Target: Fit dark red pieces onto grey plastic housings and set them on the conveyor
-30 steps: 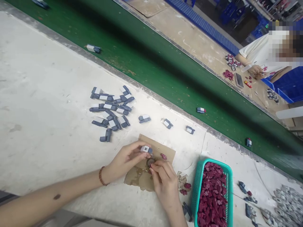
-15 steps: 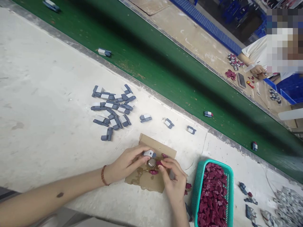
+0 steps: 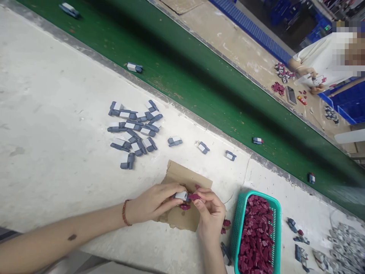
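Observation:
My left hand (image 3: 159, 199) pinches a small blue-grey and white plastic part (image 3: 181, 195) between thumb and fingers. Held in the fingertips of my right hand (image 3: 209, 209) is a maroon plastic piece (image 3: 194, 196), its end touching or very near the blue-grey part. Both hands are above a stained piece of cardboard (image 3: 182, 222). More maroon pieces (image 3: 185, 206) lie on the cardboard under the fingers. Several blue-grey and white parts (image 3: 137, 127) lie grouped on the white table, with three more in a row toward the right.
A teal basket (image 3: 236, 228) full of maroon pieces stands at my right. Beyond it lie loose blue-grey parts (image 3: 300, 253) and a pile of grey pieces (image 3: 349, 243). A green conveyor belt (image 3: 182, 87) carries several parts. Across it a co-worker's hands (image 3: 313, 82) handle something.
My hands have brought the blue-grey part and the maroon piece together, covering a round metal-rimmed object that showed between them. Parts on the belt have shifted right. The co-worker's hands have moved.

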`<state>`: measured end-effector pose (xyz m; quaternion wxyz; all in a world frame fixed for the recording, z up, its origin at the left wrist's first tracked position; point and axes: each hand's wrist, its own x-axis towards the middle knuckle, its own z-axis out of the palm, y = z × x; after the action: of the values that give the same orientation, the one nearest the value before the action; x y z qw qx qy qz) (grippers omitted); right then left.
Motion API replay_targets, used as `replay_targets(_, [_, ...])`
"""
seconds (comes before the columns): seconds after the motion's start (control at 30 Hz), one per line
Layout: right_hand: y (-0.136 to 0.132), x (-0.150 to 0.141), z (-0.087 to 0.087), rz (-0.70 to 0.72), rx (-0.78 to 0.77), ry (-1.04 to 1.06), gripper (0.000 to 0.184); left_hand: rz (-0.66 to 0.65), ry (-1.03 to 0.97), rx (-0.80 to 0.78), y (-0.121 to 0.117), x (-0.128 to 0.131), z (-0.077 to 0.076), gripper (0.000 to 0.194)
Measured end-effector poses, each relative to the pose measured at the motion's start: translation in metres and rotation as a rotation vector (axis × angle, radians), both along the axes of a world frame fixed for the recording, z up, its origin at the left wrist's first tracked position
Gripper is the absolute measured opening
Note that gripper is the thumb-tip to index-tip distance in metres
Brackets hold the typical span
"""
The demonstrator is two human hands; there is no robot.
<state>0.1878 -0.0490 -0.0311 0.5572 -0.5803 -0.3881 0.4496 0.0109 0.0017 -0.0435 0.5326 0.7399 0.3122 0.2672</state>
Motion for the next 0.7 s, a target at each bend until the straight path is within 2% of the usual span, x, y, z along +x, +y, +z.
replay_targets(0.2, [0.001,-0.002,0.001,0.050,-0.007,-0.046,0.003,-0.013,-0.004,-0.006,-0.001,-0.001,-0.002,0.020])
replay_targets(0.37, [-0.001,-0.002,0.003,0.112,0.011,-0.180,0.002,-0.024,0.001,0.008,-0.003,0.000,-0.003,0.024])
replay_targets(0.53, [-0.001,0.001,0.013,0.179,0.027,-0.292,0.004,0.007,0.015,0.047,-0.002,-0.001,-0.002,0.029])
replay_targets(0.7, [-0.004,0.002,0.026,0.235,0.016,-0.387,0.008,-0.021,0.025,0.086,-0.003,-0.002,-0.002,0.029])
